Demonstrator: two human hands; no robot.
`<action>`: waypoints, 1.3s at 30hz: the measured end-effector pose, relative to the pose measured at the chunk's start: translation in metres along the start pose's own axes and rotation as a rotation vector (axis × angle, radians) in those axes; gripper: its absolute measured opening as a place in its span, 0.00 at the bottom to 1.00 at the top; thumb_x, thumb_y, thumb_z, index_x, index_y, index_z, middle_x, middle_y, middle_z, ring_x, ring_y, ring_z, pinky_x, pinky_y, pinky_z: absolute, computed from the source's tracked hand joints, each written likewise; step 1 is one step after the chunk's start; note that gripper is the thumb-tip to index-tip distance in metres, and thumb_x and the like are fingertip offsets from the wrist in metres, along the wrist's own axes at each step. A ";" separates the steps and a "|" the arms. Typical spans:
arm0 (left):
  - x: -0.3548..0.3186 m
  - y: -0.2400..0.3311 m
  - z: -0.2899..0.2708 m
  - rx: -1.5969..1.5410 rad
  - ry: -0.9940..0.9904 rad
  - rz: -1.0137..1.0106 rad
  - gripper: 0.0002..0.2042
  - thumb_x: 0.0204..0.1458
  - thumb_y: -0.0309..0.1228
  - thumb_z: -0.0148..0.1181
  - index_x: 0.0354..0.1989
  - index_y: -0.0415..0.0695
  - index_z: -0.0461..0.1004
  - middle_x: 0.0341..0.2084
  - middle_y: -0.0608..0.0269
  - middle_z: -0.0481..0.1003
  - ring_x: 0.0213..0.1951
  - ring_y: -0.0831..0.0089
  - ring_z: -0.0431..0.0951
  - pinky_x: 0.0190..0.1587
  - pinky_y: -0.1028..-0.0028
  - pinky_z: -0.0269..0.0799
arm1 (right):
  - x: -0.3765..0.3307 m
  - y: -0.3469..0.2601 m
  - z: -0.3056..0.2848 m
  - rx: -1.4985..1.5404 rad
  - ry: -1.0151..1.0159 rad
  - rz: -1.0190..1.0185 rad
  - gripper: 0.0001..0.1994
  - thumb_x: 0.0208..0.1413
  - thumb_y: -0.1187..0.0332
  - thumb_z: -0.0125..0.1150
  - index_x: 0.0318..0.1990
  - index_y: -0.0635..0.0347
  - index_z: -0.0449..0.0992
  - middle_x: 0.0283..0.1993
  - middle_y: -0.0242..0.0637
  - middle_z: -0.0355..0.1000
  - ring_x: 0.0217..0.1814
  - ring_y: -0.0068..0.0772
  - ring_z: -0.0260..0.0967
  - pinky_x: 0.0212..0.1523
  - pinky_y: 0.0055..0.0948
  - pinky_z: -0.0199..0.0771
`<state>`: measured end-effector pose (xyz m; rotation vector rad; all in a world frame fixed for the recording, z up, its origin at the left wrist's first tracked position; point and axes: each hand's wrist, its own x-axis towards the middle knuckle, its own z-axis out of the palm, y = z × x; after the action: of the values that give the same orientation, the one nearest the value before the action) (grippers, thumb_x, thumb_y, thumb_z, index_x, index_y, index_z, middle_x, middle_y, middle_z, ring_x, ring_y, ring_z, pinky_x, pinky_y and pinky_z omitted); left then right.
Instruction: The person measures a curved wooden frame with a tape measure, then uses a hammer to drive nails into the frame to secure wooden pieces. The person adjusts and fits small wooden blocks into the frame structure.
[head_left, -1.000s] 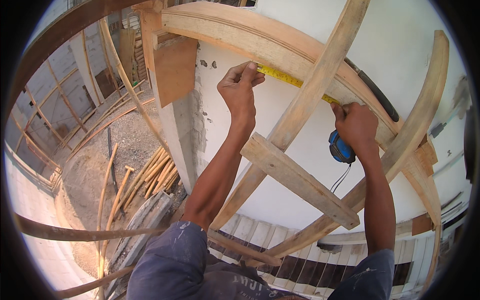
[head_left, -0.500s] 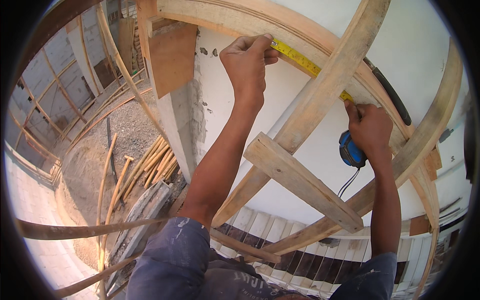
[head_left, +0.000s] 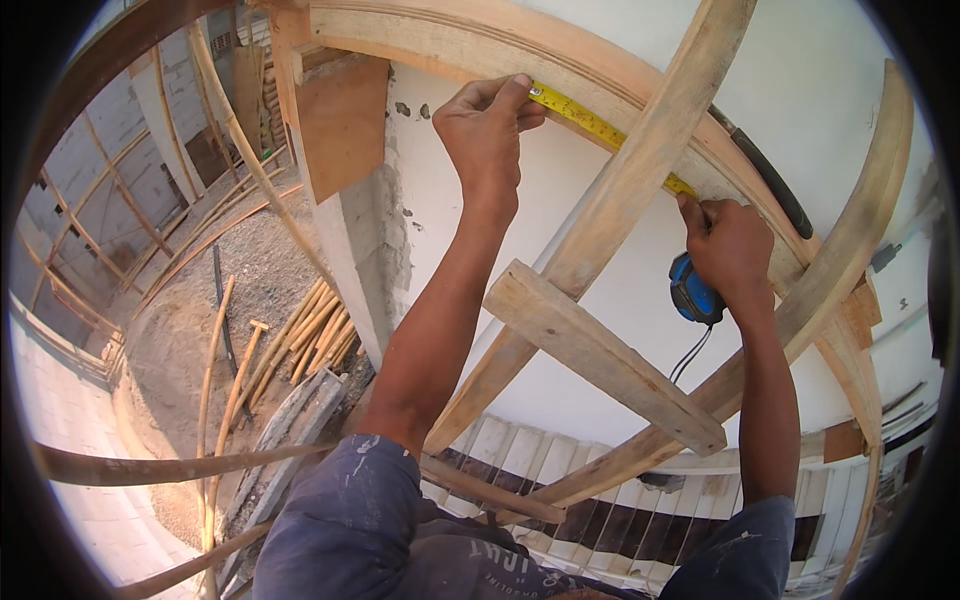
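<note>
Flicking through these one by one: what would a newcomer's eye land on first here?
Probably the bright yellow tape blade, stretched along the wooden beam at upper centre between the left hand and the right hand, its blue-and-black case showing just below the right hand. Next, the big diagonal timber that cuts across the view in front of the blade. Then the pile of pale round poles on the ground, left of centre.

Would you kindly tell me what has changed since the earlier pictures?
Since a second ago, the left hand has moved up and slightly right in the picture, raising the end of the yellow tape, which now slopes more steeply. The right hand shows slightly further right; the view itself also shifted a little. Neither let go: the left still pinches the tape's end, the right still holds the blue-and-black case.
</note>
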<state>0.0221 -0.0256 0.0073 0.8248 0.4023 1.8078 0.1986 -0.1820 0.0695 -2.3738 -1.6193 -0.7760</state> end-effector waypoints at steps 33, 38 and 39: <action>-0.002 -0.011 -0.012 0.038 -0.040 0.020 0.12 0.53 0.25 0.68 0.41 0.28 0.78 0.32 0.52 0.80 0.33 0.68 0.82 0.42 0.74 0.82 | 0.005 0.001 -0.003 0.000 -0.090 0.021 0.22 0.60 0.51 0.58 0.26 0.59 0.84 0.15 0.43 0.73 0.20 0.41 0.74 0.25 0.37 0.74; 0.005 -0.008 -0.009 0.025 -0.034 0.036 0.11 0.51 0.25 0.65 0.36 0.25 0.78 0.25 0.51 0.79 0.25 0.71 0.81 0.32 0.74 0.81 | 0.005 -0.004 -0.007 -0.012 -0.127 0.040 0.22 0.60 0.51 0.59 0.24 0.60 0.83 0.14 0.43 0.71 0.18 0.42 0.72 0.23 0.39 0.72; 0.005 -0.009 -0.010 0.017 -0.044 0.058 0.11 0.51 0.25 0.64 0.34 0.25 0.78 0.24 0.51 0.79 0.24 0.71 0.80 0.31 0.75 0.81 | 0.005 -0.003 -0.006 -0.008 -0.113 0.041 0.22 0.60 0.51 0.59 0.24 0.61 0.83 0.13 0.43 0.70 0.17 0.42 0.72 0.23 0.39 0.71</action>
<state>0.0202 -0.0160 -0.0040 0.8946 0.3697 1.8387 0.1948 -0.1791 0.0770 -2.4898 -1.6060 -0.6522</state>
